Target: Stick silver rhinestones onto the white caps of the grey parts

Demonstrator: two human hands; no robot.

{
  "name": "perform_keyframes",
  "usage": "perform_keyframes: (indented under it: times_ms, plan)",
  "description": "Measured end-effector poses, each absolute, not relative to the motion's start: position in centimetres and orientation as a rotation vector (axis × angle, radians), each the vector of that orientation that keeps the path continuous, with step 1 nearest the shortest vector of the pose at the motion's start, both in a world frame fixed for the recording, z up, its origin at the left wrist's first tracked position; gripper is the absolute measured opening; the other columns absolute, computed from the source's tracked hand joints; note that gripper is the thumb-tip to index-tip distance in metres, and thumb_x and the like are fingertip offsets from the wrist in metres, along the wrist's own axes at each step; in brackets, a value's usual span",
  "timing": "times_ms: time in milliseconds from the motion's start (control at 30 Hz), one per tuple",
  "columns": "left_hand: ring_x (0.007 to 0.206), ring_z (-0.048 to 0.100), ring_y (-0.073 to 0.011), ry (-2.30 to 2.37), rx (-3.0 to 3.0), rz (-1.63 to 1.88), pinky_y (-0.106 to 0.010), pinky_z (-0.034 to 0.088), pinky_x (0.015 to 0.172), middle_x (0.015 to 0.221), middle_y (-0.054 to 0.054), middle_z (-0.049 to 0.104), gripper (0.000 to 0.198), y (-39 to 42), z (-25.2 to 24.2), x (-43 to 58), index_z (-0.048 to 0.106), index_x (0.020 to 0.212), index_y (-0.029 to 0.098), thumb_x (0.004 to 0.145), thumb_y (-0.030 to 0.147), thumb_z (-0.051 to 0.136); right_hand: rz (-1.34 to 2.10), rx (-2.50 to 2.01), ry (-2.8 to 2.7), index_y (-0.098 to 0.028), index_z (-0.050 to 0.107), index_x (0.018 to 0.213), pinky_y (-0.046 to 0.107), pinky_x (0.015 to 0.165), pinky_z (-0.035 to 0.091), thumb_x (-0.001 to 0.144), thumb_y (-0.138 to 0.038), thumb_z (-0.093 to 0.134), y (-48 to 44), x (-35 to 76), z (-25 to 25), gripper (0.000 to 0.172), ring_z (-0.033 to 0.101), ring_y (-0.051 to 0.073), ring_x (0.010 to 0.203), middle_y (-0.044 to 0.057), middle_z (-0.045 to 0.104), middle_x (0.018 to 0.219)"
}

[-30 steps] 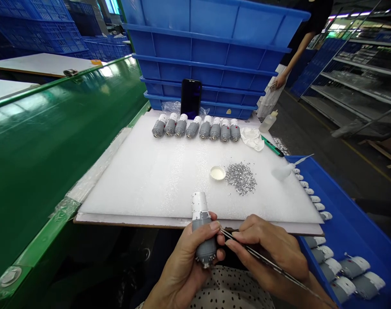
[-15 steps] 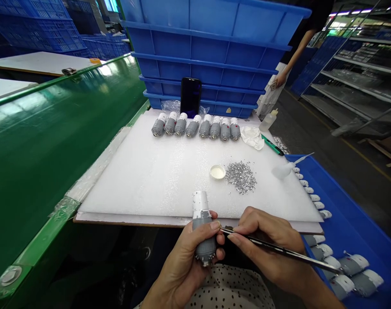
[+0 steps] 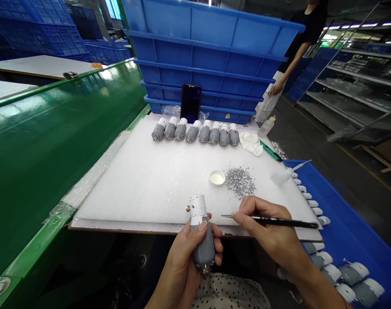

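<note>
Now the right hand [image 3: 270, 236], pinched shut on the tweezers [image 3: 279, 222], holds their tip clear of the motor [image 3: 203, 248], which the left hand [image 3: 182, 262] grips upright at the near edge of the foam board [image 3: 143, 180]. Half a second earlier that tip touched the motor's side beside the left thumb; contact is judged broken off.

The left hand [image 3: 185, 257] wraps the grey motor [image 3: 198, 208], so its middle is hidden. The silver bits [image 3: 239, 182] are too small to tell what they are. The blue bin [image 3: 353, 223] runs off the right edge. The tweezers [image 3: 279, 222] have a tip too thin to show if it holds anything.
</note>
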State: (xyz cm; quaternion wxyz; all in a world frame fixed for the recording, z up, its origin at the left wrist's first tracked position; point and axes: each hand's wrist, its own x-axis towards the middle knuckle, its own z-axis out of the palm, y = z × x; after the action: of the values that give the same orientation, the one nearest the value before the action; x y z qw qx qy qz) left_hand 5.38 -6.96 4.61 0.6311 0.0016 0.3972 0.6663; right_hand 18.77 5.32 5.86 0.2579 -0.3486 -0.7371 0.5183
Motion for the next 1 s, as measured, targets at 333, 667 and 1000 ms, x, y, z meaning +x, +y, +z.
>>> perform_keyframes:
  times_ms: [333,667,1000]
  plan:
    - [0.070,0.057,-0.0140,1.148,0.147,1.558,-0.027,0.050,0.065,0.085,-0.004,0.066,0.033,-7.4,5.0,5.8,0.063,0.105,0.014,0.084,0.039,0.069,0.930,-1.082,-2.328,-0.020,0.053,0.059,0.028,0.054,0.030,0.082,-0.031,0.065,11.8,14.3,6.2,0.028,0.045,0.013,0.054,-0.002,0.054,0.055]
    - [0.073,0.058,-0.0152,1.147,0.199,1.546,-0.028,0.048,0.070,0.085,-0.004,0.068,0.038,-7.6,4.3,5.3,0.066,0.108,0.015,0.083,0.044,0.070,0.790,-1.076,-2.515,-0.021,0.052,0.058,0.028,0.052,0.029,0.080,-0.024,0.062,12.6,12.8,6.4,0.025,0.047,0.015,0.055,-0.001,0.057,0.057]
    - [0.066,0.056,-0.0139,0.998,0.094,1.541,-0.027,0.047,0.065,0.092,-0.009,0.070,0.033,-8.1,4.9,5.4,0.067,0.101,0.012,0.090,0.043,0.060,0.871,-0.961,-2.246,-0.019,0.055,0.063,0.026,0.049,0.030,0.083,-0.036,0.066,11.0,14.5,8.1,0.028,0.042,0.011,0.052,-0.003,0.051,0.055]
